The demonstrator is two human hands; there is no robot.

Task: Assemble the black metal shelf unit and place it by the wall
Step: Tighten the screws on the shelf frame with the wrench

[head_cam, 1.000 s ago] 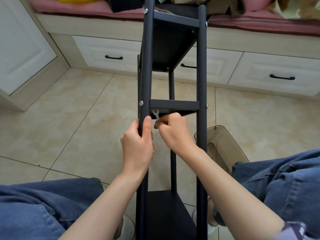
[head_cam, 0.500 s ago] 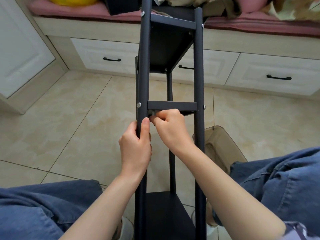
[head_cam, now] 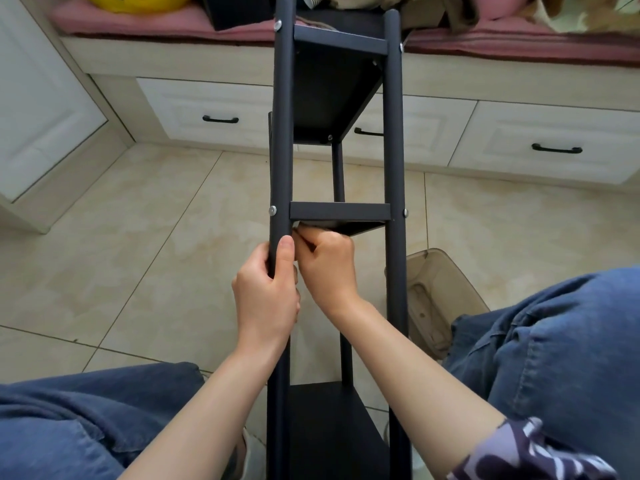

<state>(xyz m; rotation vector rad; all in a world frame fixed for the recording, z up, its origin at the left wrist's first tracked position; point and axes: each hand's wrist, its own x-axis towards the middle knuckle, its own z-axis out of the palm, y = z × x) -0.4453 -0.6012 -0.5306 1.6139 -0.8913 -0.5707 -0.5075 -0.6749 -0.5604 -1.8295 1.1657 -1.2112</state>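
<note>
The shelf unit [head_cam: 394,168] lies tilted between the person's knees. Its far end reaches well beyond the hands toward a cushioned window seat [head_cam: 156,20]; whether it rests on the seat cannot be told. The left hand [head_cam: 268,292] is clamped around the near-side left post [head_cam: 282,133], thumb laid up along the tube. The right hand [head_cam: 327,263] sits just beside it, the two touching, with fingers curled and pinching what appears to be a small flat tool [head_cam: 297,233], mostly hidden, pressed up under the middle shelf [head_cam: 341,211] directly above the knuckles. A bolt head [head_cam: 272,210] shows on the post just above the left thumb, and its twin [head_cam: 405,212] on the opposite post well to the right of both hands. Judgement: a corner fastening is being tightened, so assembly is unfinished and placement by the wall has not begun. Risks noted: the tool works out of sight and may slip off the fastener, scraping fingertips against the shelf edge. A loosened left grip would let the post turn with the bolt. The long frame could slide sideways under the twisting load and knock the clear bin [head_cam: 440,292] just right of the right forearm.
</note>
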